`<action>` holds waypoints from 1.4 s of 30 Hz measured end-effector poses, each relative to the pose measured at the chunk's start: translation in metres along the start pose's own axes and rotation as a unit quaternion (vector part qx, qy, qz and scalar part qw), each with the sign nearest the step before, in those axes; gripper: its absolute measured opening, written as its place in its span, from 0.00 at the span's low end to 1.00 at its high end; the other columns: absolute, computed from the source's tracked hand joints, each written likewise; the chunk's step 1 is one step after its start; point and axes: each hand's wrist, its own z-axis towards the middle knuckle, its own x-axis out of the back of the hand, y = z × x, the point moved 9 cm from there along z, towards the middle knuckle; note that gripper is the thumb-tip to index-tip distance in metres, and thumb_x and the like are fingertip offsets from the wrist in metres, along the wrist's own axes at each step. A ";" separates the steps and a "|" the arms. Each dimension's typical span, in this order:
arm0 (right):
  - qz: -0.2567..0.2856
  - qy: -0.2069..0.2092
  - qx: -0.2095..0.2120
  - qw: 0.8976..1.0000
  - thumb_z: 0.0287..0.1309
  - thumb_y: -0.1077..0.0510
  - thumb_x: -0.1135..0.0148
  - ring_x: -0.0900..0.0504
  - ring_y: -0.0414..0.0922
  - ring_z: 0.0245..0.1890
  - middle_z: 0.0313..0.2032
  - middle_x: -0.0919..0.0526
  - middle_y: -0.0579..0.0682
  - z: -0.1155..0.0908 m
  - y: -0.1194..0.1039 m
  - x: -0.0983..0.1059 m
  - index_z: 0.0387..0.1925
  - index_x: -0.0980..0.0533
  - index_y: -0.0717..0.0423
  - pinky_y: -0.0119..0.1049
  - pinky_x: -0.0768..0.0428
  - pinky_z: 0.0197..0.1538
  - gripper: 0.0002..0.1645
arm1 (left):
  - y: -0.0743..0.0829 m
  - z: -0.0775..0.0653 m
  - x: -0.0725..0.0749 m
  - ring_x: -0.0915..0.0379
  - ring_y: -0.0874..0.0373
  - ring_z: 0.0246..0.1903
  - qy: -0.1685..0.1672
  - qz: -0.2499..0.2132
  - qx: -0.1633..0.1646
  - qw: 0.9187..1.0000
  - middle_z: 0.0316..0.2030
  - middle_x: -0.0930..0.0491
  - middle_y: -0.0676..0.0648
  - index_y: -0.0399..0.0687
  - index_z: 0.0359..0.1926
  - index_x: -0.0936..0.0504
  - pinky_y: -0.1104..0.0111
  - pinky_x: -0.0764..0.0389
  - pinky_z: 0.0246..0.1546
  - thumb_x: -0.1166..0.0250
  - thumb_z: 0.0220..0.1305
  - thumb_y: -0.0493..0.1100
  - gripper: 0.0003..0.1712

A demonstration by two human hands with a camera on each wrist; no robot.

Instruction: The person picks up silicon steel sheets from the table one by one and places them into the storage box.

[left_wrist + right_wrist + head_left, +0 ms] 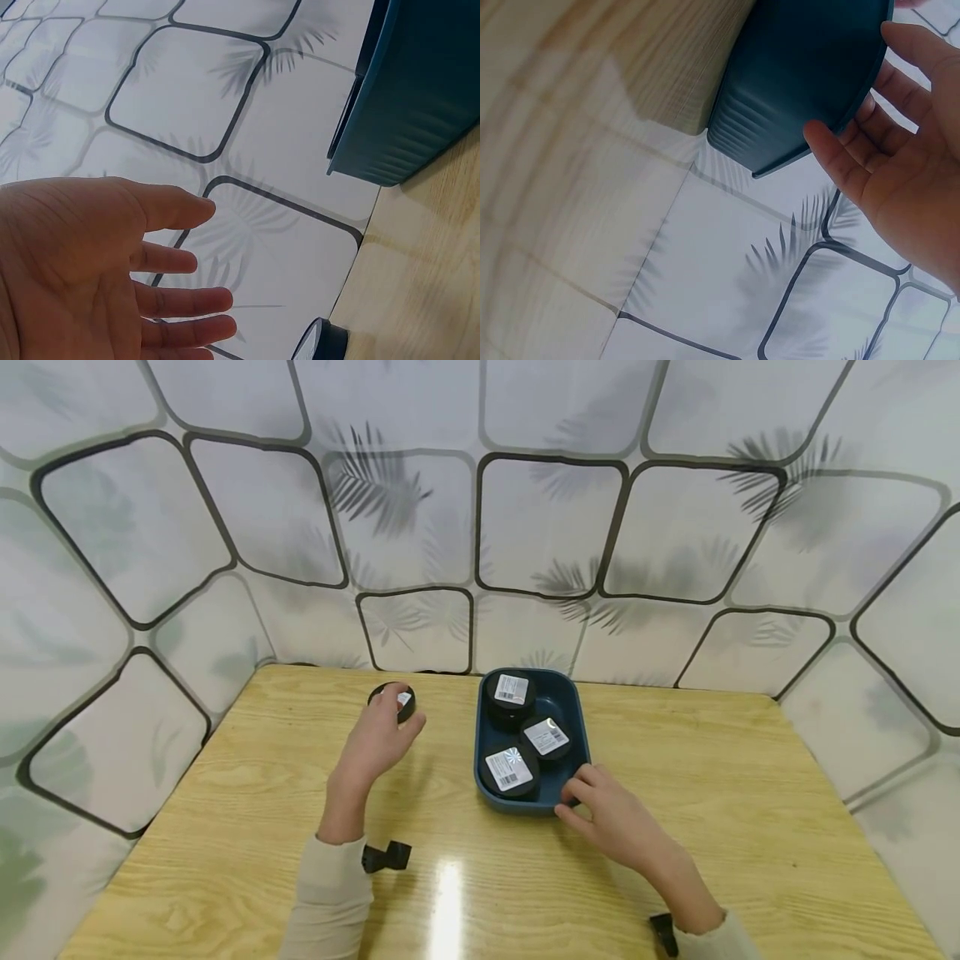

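Observation:
My left hand (pixel 377 737) is over a round black jar with a white label (pixel 407 700) at the back left of the table. In the left wrist view its fingers are extended and apart, and the jar (pixel 331 341) shows just beyond the fingertips. My right hand (pixel 618 818) holds the front right corner of a dark blue tray (pixel 536 807), some fingers bent over the rim (pixel 855 112). Inside the tray sit three black jars with white labelled lids: one at the back (pixel 512 689), one in the middle (pixel 546 737), one at the front (pixel 510 770).
The tray stands on a light wooden table (pixel 450 843). A patterned wall covering (pixel 547 527) rises behind the table and at both sides. Each wrist carries a black strap, the left one (pixel 387 857) showing a small block.

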 end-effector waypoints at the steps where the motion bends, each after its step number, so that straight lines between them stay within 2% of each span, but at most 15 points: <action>1: -0.001 -0.001 0.000 1.000 0.59 0.54 0.30 0.33 0.37 0.34 0.32 0.29 0.39 0.000 0.000 0.000 0.32 0.21 0.47 0.33 0.26 0.38 0.05 | 0.000 0.000 -0.001 0.31 0.36 0.59 -0.002 0.000 -0.001 1.000 0.60 0.31 0.29 0.34 0.71 0.42 0.45 0.27 0.55 0.45 0.74 0.48 0.34; 7: -0.001 0.001 0.001 1.000 0.59 0.54 0.30 0.33 0.37 0.35 0.33 0.30 0.39 0.000 0.000 0.001 0.32 0.21 0.47 0.33 0.26 0.38 0.05 | -0.001 0.001 -0.001 0.31 0.35 0.59 -0.003 0.004 -0.001 1.000 0.60 0.32 0.27 0.34 0.71 0.42 0.45 0.26 0.55 0.44 0.74 0.48 0.34; 13: -0.001 0.000 -0.001 1.000 0.59 0.53 0.30 0.33 0.37 0.34 0.32 0.30 0.39 0.000 0.001 0.001 0.32 0.21 0.47 0.33 0.26 0.38 0.06 | -0.010 0.006 -0.001 0.42 0.27 0.63 0.010 0.006 0.020 1.000 0.64 0.40 0.23 0.35 0.70 0.41 0.38 0.33 0.58 0.42 0.72 0.47 0.34; 20: 0.002 -0.001 0.000 1.000 0.59 0.53 0.30 0.33 0.36 0.34 0.32 0.31 0.38 0.001 0.000 0.001 0.32 0.21 0.46 0.33 0.27 0.38 0.06 | -0.038 0.013 0.004 0.51 0.25 0.64 0.042 0.034 0.058 0.997 0.66 0.48 0.22 0.36 0.72 0.43 0.34 0.39 0.57 0.40 0.69 0.47 0.37; 24: 0.001 -0.001 0.002 1.000 0.59 0.53 0.30 0.33 0.37 0.34 0.32 0.30 0.38 0.000 -0.001 0.001 0.32 0.21 0.47 0.33 0.27 0.38 0.06 | -0.057 0.016 0.004 0.55 0.25 0.66 0.046 0.051 0.084 0.994 0.67 0.51 0.22 0.37 0.73 0.45 0.33 0.43 0.59 0.38 0.67 0.47 0.41; 30: 0.000 0.001 0.002 1.000 0.59 0.53 0.30 0.33 0.36 0.34 0.32 0.29 0.39 0.000 -0.002 0.002 0.32 0.21 0.47 0.33 0.26 0.38 0.06 | -0.072 0.018 -0.003 0.62 0.24 0.69 0.016 0.064 0.108 0.992 0.69 0.56 0.20 0.37 0.74 0.49 0.32 0.49 0.62 0.36 0.65 0.48 0.45; 37: -0.001 0.001 0.003 1.000 0.59 0.53 0.30 0.33 0.37 0.34 0.32 0.29 0.39 -0.001 -0.002 0.002 0.31 0.21 0.46 0.33 0.26 0.38 0.06 | -0.080 0.018 -0.013 0.65 0.21 0.69 -0.026 0.087 0.123 0.988 0.71 0.63 0.19 0.38 0.77 0.56 0.31 0.52 0.64 0.37 0.66 0.51 0.50; 42: 0.001 0.008 0.012 1.000 0.58 0.54 0.29 0.32 0.37 0.34 0.32 0.29 0.39 -0.001 -0.003 0.002 0.31 0.21 0.47 0.33 0.26 0.37 0.06 | -0.084 0.019 -0.022 0.65 0.20 0.69 -0.047 0.086 0.127 0.987 0.71 0.64 0.19 0.38 0.77 0.56 0.30 0.53 0.64 0.38 0.67 0.52 0.51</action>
